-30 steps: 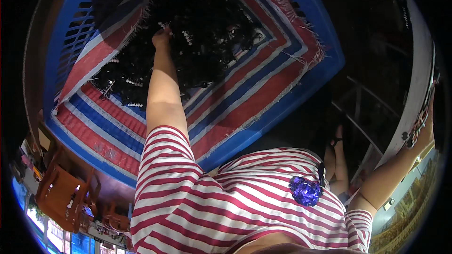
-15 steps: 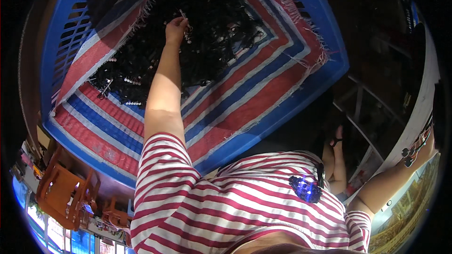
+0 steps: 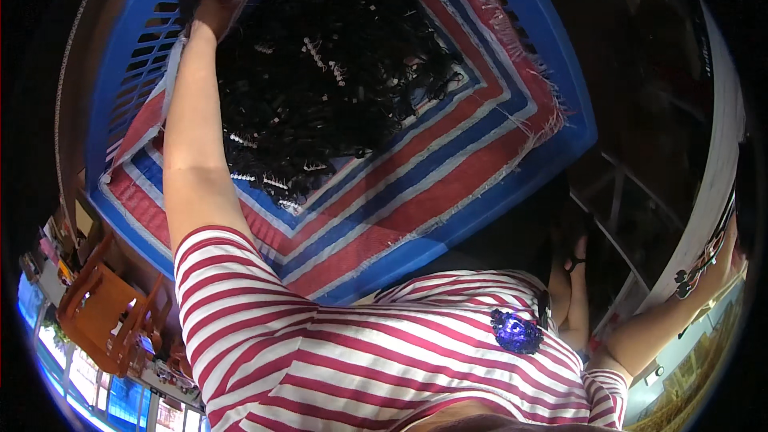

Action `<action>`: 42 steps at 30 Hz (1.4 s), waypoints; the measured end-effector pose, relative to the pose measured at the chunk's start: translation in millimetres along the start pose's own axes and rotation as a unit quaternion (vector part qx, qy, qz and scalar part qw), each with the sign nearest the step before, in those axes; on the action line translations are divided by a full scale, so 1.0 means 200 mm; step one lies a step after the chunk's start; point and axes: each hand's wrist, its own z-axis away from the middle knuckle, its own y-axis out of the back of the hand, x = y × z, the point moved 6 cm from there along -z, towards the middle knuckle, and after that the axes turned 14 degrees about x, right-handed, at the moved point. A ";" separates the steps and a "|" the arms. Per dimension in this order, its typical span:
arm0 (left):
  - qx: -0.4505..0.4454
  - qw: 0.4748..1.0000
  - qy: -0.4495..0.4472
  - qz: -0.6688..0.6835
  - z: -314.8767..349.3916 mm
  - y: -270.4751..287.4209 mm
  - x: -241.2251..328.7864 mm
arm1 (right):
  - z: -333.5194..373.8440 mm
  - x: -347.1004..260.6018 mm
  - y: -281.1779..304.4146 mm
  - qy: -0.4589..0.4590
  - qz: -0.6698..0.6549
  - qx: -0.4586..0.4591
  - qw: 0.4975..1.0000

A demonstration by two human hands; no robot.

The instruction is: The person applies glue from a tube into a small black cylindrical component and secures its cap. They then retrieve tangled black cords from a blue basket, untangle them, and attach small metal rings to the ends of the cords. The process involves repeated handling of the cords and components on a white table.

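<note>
My left hand (image 3: 211,14) is at the far left side of a blue plastic basket (image 3: 580,112), closed on the edge of a red, white and blue striped cloth (image 3: 408,200). Shadow partly hides its fingers. The cloth lines the basket, and a big heap of small black stringy pieces (image 3: 312,104) lies on it, some with rows of pale beads. At the right rim of the view, my right hand (image 3: 730,260) is beside the edge of a white board or tabletop (image 3: 708,184). Its fingers close around several black looped pieces (image 3: 694,276).
A brown wooden chair (image 3: 102,316) stands at the lower left, near a cluttered surface and bright windows. A pale metal frame (image 3: 612,216) is right of the basket. A foot in a dark sandal (image 3: 578,260) shows between them.
My left hand has moved left from above the black heap to the cloth's edge at the basket wall. The cloth's left flap has shifted. My right hand stays by the white surface.
</note>
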 end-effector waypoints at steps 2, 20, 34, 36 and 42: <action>0.013 0.999 0.047 0.019 -0.13 0.12 0.26 | -0.04 0.18 0.08 0.039 -0.122 -0.059 0.990; -0.143 0.955 0.237 -0.106 0.53 0.19 0.52 | 0.30 0.05 0.03 -0.048 0.000 -0.021 0.999; -0.018 0.947 0.314 -0.072 0.17 0.44 0.27 | 0.30 0.01 0.09 -0.054 0.028 -0.010 0.998; 0.059 0.929 0.365 0.013 0.12 0.54 0.13 | 0.29 0.01 0.10 -0.052 0.032 -0.006 0.998; -0.174 0.928 0.317 -0.091 0.23 0.41 0.12 | 0.28 0.04 0.09 -0.047 0.025 -0.007 0.999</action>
